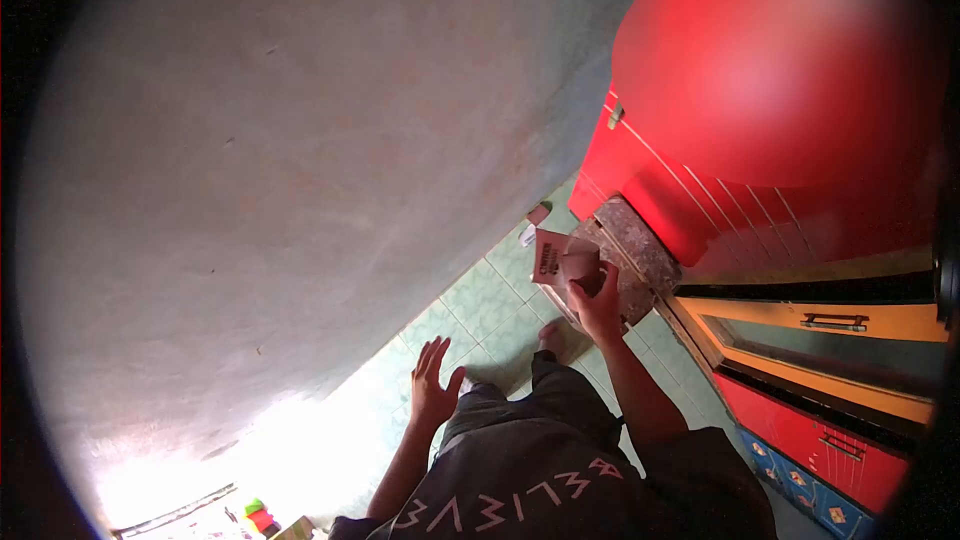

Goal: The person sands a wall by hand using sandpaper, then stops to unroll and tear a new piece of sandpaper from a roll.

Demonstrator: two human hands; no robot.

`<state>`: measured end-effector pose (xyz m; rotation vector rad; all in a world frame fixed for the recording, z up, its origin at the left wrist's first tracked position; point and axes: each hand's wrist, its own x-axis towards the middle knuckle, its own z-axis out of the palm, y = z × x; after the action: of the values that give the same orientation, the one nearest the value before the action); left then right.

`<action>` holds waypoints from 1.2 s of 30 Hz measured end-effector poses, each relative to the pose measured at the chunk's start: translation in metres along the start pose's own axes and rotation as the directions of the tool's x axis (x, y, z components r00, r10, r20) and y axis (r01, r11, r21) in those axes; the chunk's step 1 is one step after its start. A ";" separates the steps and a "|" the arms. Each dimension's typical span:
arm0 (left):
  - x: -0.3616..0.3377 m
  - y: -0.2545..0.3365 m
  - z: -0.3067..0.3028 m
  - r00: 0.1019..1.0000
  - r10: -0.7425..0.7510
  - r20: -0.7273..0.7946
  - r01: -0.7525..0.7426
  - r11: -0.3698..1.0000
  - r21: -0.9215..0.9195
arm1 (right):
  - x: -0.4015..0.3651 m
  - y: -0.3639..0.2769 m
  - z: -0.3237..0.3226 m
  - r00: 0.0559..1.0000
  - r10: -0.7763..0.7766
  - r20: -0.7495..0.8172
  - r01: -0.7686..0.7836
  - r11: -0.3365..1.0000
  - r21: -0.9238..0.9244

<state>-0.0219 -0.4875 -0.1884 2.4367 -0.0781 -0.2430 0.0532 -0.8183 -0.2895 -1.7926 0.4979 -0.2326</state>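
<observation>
My right hand (597, 308) has its fingers closed on a brownish printed packet (549, 256) with dark lettering on its paler side. The part nearest my fingers looks rounded and darker, and its exact kind cannot be made out. Beneath the packet is a mottled grey-brown stool-like block (640, 240), partly covered by my hand. My left hand (434, 392) hovers over the floor near my legs, fingers stretched out, holding nothing.
A grey wall (300, 160) rises on the left. Pale green tiles (450, 320) cover the floor. To the right stand a glossy red cabinet (640, 180) and an orange-framed glass cabinet door (835, 323). A small brown object (539, 212) lies by the wall.
</observation>
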 end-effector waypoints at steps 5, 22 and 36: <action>0.014 0.004 -0.051 0.997 -0.002 -0.077 -0.023 0.946 -0.324 | -0.061 -0.119 0.037 0.933 -0.150 0.327 0.116 0.986 0.122; -0.085 -0.136 -0.266 0.943 -0.100 -0.318 -0.119 0.789 -0.602 | -0.247 -0.255 0.262 0.802 -0.127 0.583 -0.271 0.793 0.546; -0.113 -0.154 -0.307 0.835 -0.232 -0.500 -0.072 0.853 -0.516 | -0.270 -0.321 0.345 0.737 0.042 0.674 -0.578 0.555 0.598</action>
<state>-0.0735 -0.1625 -0.0383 1.8754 0.3156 0.3700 0.0220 -0.3305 -0.0525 -0.7652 0.1953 0.3611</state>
